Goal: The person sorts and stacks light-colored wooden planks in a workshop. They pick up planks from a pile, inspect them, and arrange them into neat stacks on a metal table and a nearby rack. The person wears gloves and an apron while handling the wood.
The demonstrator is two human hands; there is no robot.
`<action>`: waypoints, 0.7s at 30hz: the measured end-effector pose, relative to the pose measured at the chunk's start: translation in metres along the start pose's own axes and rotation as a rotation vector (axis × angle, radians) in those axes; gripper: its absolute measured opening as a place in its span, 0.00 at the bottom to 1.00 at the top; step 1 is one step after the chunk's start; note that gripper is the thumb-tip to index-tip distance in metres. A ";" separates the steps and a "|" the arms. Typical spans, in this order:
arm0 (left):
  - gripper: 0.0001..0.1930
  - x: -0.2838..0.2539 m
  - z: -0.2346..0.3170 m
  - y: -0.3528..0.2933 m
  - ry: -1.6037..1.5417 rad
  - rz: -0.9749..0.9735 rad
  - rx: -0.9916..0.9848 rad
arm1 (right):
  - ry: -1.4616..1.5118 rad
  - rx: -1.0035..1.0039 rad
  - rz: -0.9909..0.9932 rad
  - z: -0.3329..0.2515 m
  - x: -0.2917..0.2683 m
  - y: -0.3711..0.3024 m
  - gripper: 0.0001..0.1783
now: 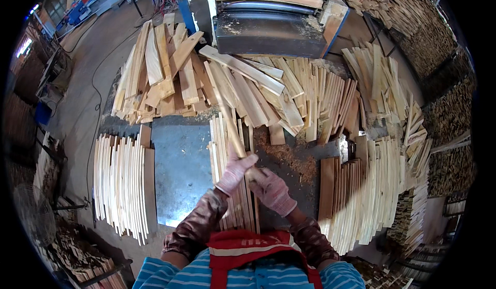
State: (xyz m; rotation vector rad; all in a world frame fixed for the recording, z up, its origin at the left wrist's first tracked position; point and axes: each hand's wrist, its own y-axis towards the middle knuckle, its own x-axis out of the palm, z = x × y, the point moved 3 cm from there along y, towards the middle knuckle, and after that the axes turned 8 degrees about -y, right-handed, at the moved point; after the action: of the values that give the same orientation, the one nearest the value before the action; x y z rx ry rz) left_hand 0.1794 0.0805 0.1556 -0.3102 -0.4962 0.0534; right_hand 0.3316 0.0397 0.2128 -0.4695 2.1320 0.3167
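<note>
A long, narrow wooden strip (pixel 231 124) points away from me, its far part over the loose boards. My left hand (pixel 236 174), in a pale pinkish work glove, is closed on the strip from the left side. Closer to the strip's near end, my right hand (pixel 273 192) in a matching glove is closed round it too; its fingers are partly hidden. Below both hands a row of upright strips (pixel 239 211) stands side by side on the dark table (pixel 181 170).
Loose boards (pixel 170 77) lie heaped at the far left, with more strips (pixel 310 95) at the far right. Stacked strips stand at left (pixel 121 185) and right (pixel 369 191). Sawdust (pixel 294 157) covers part of the table. A large machine with a roller (pixel 268 28) stands beyond.
</note>
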 end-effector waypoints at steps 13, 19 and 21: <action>0.28 -0.041 0.028 -0.024 -0.678 -0.332 -0.310 | 0.163 0.606 -0.376 0.079 0.169 -0.075 0.42; 0.27 -0.140 -0.005 -0.039 -0.016 -0.011 -0.056 | 0.049 0.425 -0.368 0.096 0.137 -0.053 0.40; 0.28 -0.161 -0.014 -0.055 -0.041 -0.055 -0.020 | -0.027 0.441 -0.246 0.112 0.133 -0.029 0.39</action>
State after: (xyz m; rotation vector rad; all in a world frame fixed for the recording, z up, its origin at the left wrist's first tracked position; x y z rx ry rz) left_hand 0.0430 0.0040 0.0862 -0.3159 -0.5461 0.0017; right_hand 0.3571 0.0296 0.0387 -0.4551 2.0130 -0.2812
